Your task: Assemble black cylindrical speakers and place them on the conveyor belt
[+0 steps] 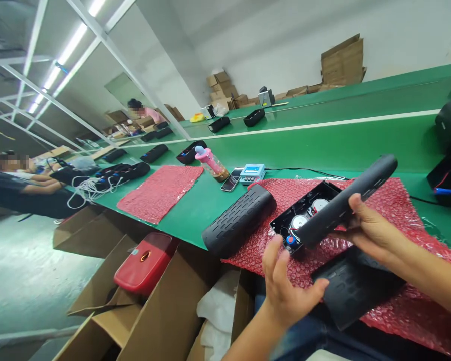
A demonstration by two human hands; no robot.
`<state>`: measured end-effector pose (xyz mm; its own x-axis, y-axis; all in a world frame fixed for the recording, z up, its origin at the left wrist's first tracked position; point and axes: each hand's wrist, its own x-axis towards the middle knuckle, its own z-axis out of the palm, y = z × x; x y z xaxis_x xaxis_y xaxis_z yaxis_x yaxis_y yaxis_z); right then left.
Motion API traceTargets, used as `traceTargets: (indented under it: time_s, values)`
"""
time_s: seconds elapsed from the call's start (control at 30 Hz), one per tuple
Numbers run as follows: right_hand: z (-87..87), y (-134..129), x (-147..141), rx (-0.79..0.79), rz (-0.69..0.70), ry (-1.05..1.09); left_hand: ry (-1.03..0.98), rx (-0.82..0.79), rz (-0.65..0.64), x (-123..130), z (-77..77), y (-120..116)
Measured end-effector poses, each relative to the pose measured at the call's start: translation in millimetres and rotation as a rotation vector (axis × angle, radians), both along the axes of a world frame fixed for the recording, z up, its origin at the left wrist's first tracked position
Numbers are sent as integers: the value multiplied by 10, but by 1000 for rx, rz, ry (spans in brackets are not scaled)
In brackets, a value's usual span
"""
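Note:
My right hand (pixel 378 230) grips a long black speaker shell (pixel 349 198) by its side, tilted above the bubble wrap. Just behind that shell is an open black speaker case (pixel 325 188) with two round silver-backed drivers (pixel 298 223), wires and a small blue part (pixel 290 239). The shell hides part of this case, so I cannot tell whether they touch. My left hand (pixel 289 288) is open, fingers apart, by the case's near end. Below my hands lies another black shell (pixel 357 281), and a slotted speaker shell (pixel 240 218) lies to the left.
Red bubble wrap (pixel 394 200) covers the green bench (pixel 180 225). Behind stand a light-blue device (pixel 252 173), a phone (pixel 232 180) and a pink-capped bottle (pixel 212 163). Cardboard boxes (pixel 161 301) and a red container (pixel 146 263) are below the edge. Co-workers (pixel 26 185) sit farther left.

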<state>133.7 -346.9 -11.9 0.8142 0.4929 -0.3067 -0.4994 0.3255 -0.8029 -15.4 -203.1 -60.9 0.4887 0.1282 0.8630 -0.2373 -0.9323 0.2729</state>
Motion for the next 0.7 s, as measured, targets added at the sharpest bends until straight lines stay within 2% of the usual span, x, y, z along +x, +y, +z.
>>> traceTargets:
  time_s: [0.1, 0.2, 0.33, 0.47, 0.53, 0.6, 0.63, 0.7]
  values:
    - [11, 162, -151, -18, -34, 112, 39, 48, -10, 111, -23, 186]
    - [56, 174, -278, -45, 51, 152, 93, 28, -86, 189, -10, 302]
    - [80, 74, -336, -117, 160, 242, 231, -334, -83, 223, -61, 403]
    - [28, -48, -245, -221, 283, 235, 365, -683, -64, 334, -167, 532]
    - [-2, -117, -174, -303, 372, 152, 401, -830, -59, 413, -189, 600]
    - [-18, -176, -80, -384, 433, -31, 421, -903, -71, 476, -178, 645]
    - [-22, -194, -18, -431, 416, -166, 424, -915, -77, 497, -163, 654]
    - [-35, -199, 147, -540, 251, -475, 399, -912, -80, 515, -127, 641]
